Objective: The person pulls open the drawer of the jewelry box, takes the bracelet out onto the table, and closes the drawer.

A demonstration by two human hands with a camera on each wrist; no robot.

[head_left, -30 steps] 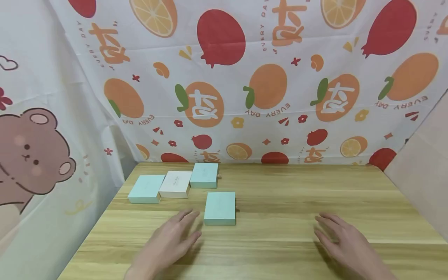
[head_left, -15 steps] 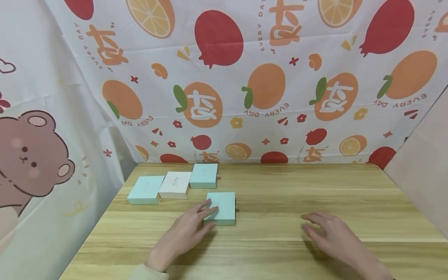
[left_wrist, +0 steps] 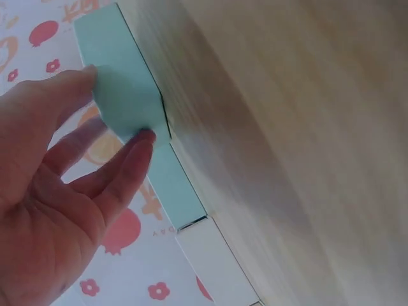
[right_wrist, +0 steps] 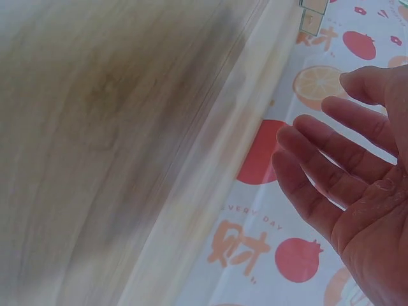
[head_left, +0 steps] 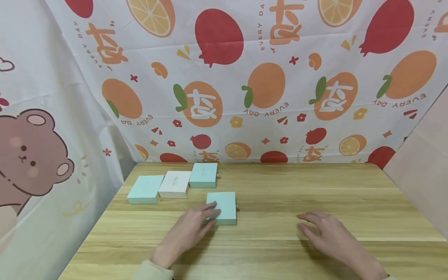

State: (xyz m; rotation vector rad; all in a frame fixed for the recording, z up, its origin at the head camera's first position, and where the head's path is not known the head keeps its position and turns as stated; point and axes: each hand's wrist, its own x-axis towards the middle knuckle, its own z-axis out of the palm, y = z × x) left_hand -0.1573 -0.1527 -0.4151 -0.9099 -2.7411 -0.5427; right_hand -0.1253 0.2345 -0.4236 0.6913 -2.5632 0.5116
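Note:
A flat mint-green gift box [head_left: 226,206] lies on the table, nearer to me than the other boxes. My left hand [head_left: 189,229] grips its left side, with fingers over the top and the thumb at the near edge. In the left wrist view, the thumb and a bent fingertip press on the green box [left_wrist: 121,76]; other fingers pass behind it. My right hand [head_left: 327,235] hovers over the table to the right, holding nothing. Its fingers are relaxed and spread in the right wrist view [right_wrist: 357,172].
Behind the left hand stand a mint-green box [head_left: 145,189], a white box [head_left: 175,184] and another mint-green box [head_left: 203,175], side by side in a slanting row. The wooden table [head_left: 266,252] ends at a fruit-print cloth [head_left: 231,93]. A bear-print cloth [head_left: 31,155] hangs at the left.
My left hand has come forward and right onto the near green box, which has shifted slightly right. The right hand has moved left over the table.

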